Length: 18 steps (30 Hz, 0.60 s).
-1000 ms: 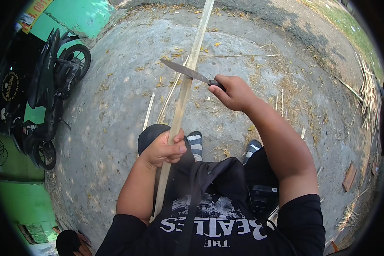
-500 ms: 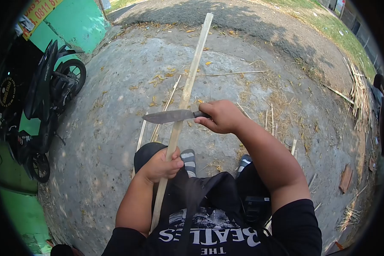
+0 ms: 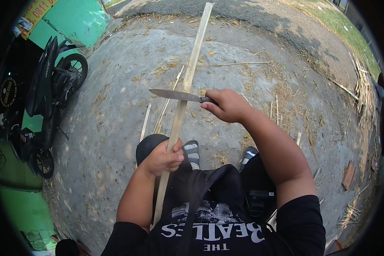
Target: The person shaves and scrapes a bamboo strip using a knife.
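Note:
A long pale strip, bamboo by its look (image 3: 194,55), slants away from my lap toward the road. My left hand (image 3: 165,158) is closed around its lower part, near my knee. In my right hand (image 3: 226,105) is the dark handle of a large knife (image 3: 173,94). The knife's blade lies across the strip, above my left hand, with its tip pointing left. Whether the edge bites into the strip I cannot tell.
Thin split strips (image 3: 170,100) lie on the concrete ground (image 3: 111,141) by my feet. A bundle of sticks (image 3: 365,96) lies at the far right, with a brick piece (image 3: 348,175) nearer. At left stands a black motorcycle (image 3: 51,85) beside a green wall (image 3: 79,23).
My right hand and the knife have shifted a little up and to the right along the strip. My left hand keeps its grip, and the camera view has tilted slightly.

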Each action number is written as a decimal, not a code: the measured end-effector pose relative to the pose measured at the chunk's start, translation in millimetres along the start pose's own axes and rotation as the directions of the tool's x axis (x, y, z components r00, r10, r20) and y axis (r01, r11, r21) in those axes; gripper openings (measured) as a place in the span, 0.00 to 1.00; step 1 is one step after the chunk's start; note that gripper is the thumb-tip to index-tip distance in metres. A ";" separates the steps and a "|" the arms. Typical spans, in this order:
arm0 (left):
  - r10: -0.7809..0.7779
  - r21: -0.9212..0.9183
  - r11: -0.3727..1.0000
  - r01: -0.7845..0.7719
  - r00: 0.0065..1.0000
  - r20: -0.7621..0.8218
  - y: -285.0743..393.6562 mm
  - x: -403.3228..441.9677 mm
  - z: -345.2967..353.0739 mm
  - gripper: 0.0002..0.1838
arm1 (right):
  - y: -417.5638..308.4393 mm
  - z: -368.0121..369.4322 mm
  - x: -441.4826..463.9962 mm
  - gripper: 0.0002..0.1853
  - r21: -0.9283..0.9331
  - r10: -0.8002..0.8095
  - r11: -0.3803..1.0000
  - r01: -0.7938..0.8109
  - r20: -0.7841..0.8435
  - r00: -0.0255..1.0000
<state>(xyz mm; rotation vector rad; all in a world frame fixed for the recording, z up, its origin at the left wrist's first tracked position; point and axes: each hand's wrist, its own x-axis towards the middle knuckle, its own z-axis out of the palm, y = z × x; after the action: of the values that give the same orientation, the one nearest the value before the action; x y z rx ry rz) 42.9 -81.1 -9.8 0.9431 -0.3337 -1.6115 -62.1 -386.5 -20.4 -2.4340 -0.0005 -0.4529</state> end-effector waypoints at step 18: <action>-0.003 0.038 0.999 0.005 0.999 -0.032 1.9 0.2 2.5 0.13 | -1.3 1.7 0.9 0.26 -0.024 0.003 1.000 -0.003 -0.027 1.000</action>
<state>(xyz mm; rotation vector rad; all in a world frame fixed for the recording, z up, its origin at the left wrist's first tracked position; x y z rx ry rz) 42.4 -82.5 -7.0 0.9982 -0.3421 -1.5970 -60.9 -384.6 -20.6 -2.4513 0.0205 -0.4874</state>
